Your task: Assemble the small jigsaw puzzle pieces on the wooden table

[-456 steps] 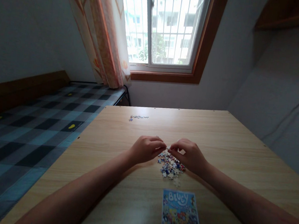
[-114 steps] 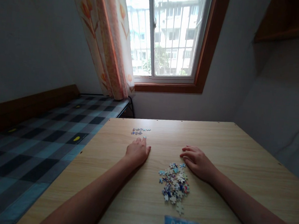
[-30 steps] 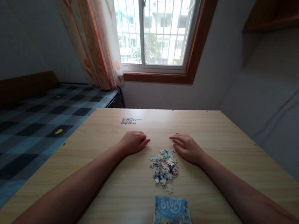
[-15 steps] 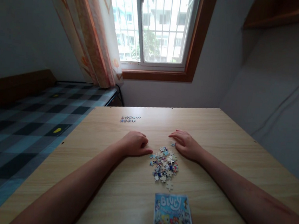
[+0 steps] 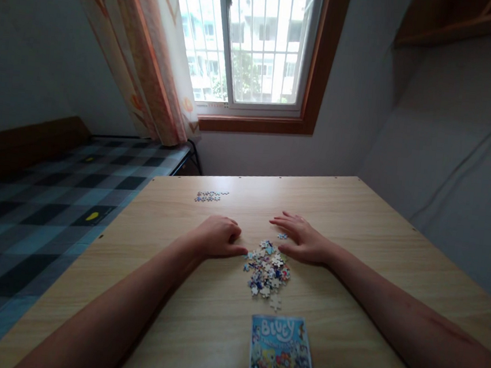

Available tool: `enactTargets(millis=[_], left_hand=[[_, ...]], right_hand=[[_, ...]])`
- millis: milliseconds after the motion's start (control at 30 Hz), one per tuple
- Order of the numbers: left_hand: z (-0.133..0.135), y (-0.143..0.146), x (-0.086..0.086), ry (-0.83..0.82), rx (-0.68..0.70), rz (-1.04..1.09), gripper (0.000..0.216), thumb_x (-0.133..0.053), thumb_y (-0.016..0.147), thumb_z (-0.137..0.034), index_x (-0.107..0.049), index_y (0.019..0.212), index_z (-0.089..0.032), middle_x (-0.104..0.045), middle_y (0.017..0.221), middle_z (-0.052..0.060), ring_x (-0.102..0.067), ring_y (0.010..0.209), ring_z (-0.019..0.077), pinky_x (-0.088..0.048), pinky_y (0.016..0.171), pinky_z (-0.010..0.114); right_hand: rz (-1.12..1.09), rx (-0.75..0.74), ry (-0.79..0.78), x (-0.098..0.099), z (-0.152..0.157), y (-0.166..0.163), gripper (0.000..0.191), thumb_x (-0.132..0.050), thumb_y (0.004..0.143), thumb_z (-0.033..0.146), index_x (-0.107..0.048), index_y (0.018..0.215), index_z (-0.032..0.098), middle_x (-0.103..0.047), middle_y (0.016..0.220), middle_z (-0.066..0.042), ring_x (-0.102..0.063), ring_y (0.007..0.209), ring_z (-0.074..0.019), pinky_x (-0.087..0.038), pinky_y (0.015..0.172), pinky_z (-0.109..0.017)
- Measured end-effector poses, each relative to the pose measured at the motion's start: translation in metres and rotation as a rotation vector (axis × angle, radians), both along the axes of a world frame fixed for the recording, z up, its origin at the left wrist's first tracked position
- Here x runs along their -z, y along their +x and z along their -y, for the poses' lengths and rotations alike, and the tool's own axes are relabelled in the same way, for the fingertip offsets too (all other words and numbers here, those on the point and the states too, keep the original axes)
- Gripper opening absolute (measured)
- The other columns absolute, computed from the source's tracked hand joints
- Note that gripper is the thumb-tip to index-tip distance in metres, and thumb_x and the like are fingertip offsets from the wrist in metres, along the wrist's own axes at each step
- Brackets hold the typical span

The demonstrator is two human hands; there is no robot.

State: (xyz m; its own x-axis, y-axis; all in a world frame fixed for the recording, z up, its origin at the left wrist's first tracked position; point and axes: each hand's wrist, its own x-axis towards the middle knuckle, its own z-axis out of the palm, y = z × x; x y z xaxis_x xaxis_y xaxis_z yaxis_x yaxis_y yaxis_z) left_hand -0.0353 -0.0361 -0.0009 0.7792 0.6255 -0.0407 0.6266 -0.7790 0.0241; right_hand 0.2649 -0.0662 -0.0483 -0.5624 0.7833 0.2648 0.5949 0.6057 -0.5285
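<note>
The pile of puzzle pieces (image 5: 267, 270) sits on the table (image 5: 200, 330), with one hand to either side of it, probably so that both can reach in without crossing. The left hand (image 5: 218, 236) rests just left of the pile, fingers curled under and thumb stretched to its edge, at or against a piece there; whether the curled fingers hide anything, I cannot tell. The right hand (image 5: 305, 240), right of the pile and a little beyond it, is spread loosely and grips nothing visible; a loose piece (image 5: 282, 236), just past the pile, lies between its thumb and fingers, seemingly set apart for a look. Well beyond the pile and to its left, the rows of pieces (image 5: 209, 196) lie out of the hands' way, perhaps to avoid mixing. The Bluey box (image 5: 282, 352) lies picture up on the pile's near side, likely for easy viewing.
</note>
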Motion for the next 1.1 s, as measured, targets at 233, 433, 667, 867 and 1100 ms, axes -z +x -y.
enactTargets(millis=[233,433,667,867,1100], left_hand=[[-0.001,-0.001,0.001,-0.006,-0.011,0.027,0.048,-0.056,0.086,-0.061,-0.059,0.061,-0.02,-0.063,0.069,0.003,-0.053,0.061,0.0156,-0.034,0.057,0.03],[0.0,-0.001,0.001,-0.008,-0.008,0.035,0.041,-0.052,0.089,-0.05,-0.061,0.063,-0.02,-0.065,0.071,0.005,-0.055,0.063,0.0163,-0.036,0.06,0.03],[0.0,0.0,0.0,0.008,-0.021,0.013,0.041,-0.048,0.091,-0.048,-0.064,0.065,-0.02,-0.067,0.074,0.006,-0.056,0.065,0.0168,-0.037,0.062,0.03],[0.001,0.0,-0.002,-0.011,-0.015,0.018,0.043,-0.048,0.091,-0.049,-0.065,0.066,-0.02,-0.067,0.073,0.006,-0.055,0.064,0.0166,-0.037,0.063,0.03],[-0.001,-0.002,0.0,0.004,-0.007,0.021,0.044,-0.049,0.09,-0.051,-0.062,0.063,-0.02,-0.065,0.071,0.004,-0.054,0.062,0.0158,-0.035,0.059,0.03]], right_hand=[[-0.1,0.045,0.044,0.009,-0.005,-0.003,0.048,-0.061,0.088,0.025,-0.06,0.136,0.027,-0.059,0.14,-0.009,-0.039,0.142,-0.0342,-0.029,0.115,-0.062],[-0.195,0.057,0.016,0.01,-0.009,-0.001,0.028,-0.054,0.088,0.017,-0.074,0.107,0.025,-0.064,0.133,-0.009,-0.045,0.138,-0.029,-0.035,0.114,-0.057],[-0.122,-0.043,-0.003,-0.003,0.0,0.003,0.014,-0.071,0.08,0.025,-0.073,0.094,0.025,-0.055,0.144,-0.008,-0.032,0.146,-0.0329,-0.028,0.115,-0.06],[-0.058,-0.04,-0.055,-0.004,0.001,0.004,0.038,-0.073,0.071,0.02,-0.067,0.107,0.027,-0.046,0.152,-0.007,-0.023,0.15,-0.0339,-0.019,0.117,-0.064],[-0.093,-0.069,-0.105,-0.004,-0.006,0.008,0.042,-0.058,0.067,0.007,-0.067,0.104,0.025,-0.045,0.154,-0.006,-0.021,0.151,-0.032,-0.021,0.118,-0.061]])
